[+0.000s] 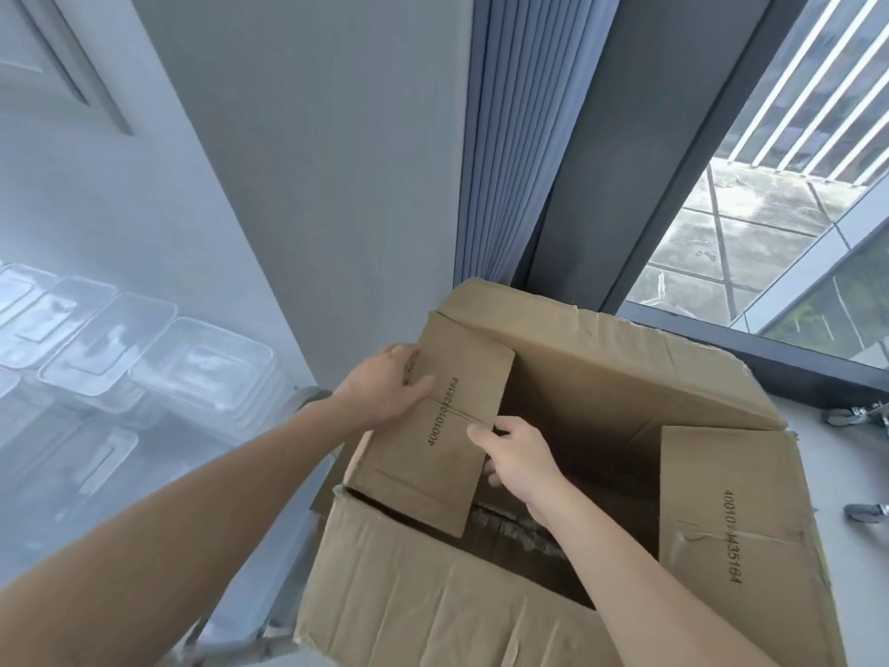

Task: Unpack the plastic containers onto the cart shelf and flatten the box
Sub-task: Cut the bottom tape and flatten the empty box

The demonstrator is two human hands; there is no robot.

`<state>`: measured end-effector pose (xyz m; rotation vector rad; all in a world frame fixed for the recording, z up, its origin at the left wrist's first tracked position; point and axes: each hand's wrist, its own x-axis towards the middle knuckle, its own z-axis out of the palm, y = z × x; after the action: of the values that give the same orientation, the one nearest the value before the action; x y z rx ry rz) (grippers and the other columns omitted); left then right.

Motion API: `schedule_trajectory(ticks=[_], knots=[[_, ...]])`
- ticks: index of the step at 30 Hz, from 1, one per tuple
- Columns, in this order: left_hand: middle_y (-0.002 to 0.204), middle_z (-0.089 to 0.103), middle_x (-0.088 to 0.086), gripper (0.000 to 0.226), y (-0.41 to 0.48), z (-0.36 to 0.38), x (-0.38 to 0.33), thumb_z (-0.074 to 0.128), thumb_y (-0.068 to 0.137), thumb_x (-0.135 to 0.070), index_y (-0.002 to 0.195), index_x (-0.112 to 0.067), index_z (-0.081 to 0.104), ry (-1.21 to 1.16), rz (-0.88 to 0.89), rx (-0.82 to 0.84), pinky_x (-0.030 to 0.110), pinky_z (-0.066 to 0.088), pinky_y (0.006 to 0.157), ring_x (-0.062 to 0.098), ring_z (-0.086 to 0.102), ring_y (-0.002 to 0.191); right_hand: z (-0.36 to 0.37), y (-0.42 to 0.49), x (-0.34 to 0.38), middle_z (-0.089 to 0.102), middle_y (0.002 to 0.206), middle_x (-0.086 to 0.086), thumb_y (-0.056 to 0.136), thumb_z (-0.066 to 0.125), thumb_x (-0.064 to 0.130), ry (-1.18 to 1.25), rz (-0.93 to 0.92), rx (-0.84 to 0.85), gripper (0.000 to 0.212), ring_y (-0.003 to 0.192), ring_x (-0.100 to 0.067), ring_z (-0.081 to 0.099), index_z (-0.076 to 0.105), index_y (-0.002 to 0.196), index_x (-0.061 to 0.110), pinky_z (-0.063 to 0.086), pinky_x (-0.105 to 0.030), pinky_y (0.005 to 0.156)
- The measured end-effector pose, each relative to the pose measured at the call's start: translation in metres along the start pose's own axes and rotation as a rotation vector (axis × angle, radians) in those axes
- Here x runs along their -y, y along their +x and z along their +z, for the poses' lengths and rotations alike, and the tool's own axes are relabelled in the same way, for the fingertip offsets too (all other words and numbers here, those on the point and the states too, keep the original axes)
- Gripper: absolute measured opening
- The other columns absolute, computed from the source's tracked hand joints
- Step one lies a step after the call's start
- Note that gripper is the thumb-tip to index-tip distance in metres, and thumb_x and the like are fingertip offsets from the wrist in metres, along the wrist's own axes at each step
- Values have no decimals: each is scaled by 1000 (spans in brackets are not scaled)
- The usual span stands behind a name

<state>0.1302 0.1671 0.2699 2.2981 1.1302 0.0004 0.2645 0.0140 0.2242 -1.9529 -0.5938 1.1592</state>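
Left hand (385, 387): grips flap (423, 479), thumb on top.
Right hand (517, 462): pinches same flap's edge.
Box (433, 608): open.
Containers (144, 358): stacked left.

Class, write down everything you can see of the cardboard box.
The cardboard box is brown board, creased and torn at its edges, and open at the top. Numbers are printed on two flaps. The left hand and right hand both grip the left flap, which is folded inward over the dark interior.

left hand (385, 387) bare; left forearm (192, 512) bare | right hand (517, 457) bare; right forearm (649, 584) bare, seemingly to elbow
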Motion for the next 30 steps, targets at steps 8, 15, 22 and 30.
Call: schedule_trajectory(ticks=[8,15,22,30], knots=[[134,61,3,44,-31,-25,36,43,103,-37,141,-15,49,-361,-26,-96,32,46,99,21,61,118,18,-44,63,71,101,0,98,49,49,223,-300,-202,32,98,-18,65,68,103,23,52,-36,82],[114,68,2,47,-64,-91,41,37,101,-45,120,-11,64,-611,75,-397,43,53,89,18,64,101,72,-50,83,49,146,16,106,37,39,26,-481,16,43,134,-5,44,45,147,29,38,-41,114],[138,58,1,37,-75,-96,50,51,98,-30,128,-15,64,333,448,-331,31,33,109,19,48,132,103,-40,58,20,162,14,105,40,33,-546,-543,140,47,149,-6,14,38,152,27,19,-26,119],[117,63,4,57,-46,-34,63,26,92,-56,105,-17,65,392,160,37,43,46,96,26,57,107,85,-39,40,58,139,2,101,46,15,-421,-365,36,37,130,-12,51,57,137,16,36,-21,107]])
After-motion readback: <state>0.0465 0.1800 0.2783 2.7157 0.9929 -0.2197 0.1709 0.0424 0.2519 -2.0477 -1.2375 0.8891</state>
